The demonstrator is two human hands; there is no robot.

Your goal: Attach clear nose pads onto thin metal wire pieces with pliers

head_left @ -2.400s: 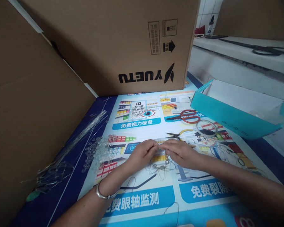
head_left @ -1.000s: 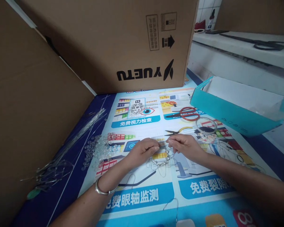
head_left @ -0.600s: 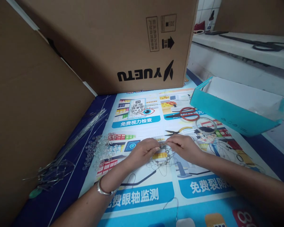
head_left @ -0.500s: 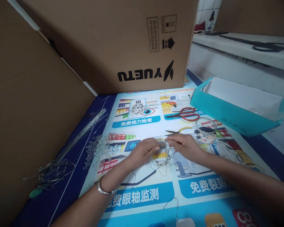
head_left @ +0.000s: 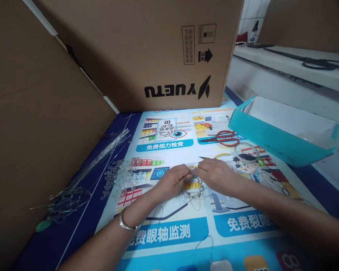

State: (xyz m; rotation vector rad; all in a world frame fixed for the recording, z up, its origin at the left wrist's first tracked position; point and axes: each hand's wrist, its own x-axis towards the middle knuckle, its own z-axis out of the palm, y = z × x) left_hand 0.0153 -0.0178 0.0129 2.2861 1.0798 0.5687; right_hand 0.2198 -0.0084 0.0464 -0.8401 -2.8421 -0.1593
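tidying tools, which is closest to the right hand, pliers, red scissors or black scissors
The yellow pliers, partly hidden just beyond the right hand; the red scissors lie farther out, and the black scissors rest on the ledge.

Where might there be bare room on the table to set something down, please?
The near mat looks bare between the loose wire and right forearm, with a smaller patch between the clear beads and pliers. It's crowded around the wire bundle, beaded wire and scissors.
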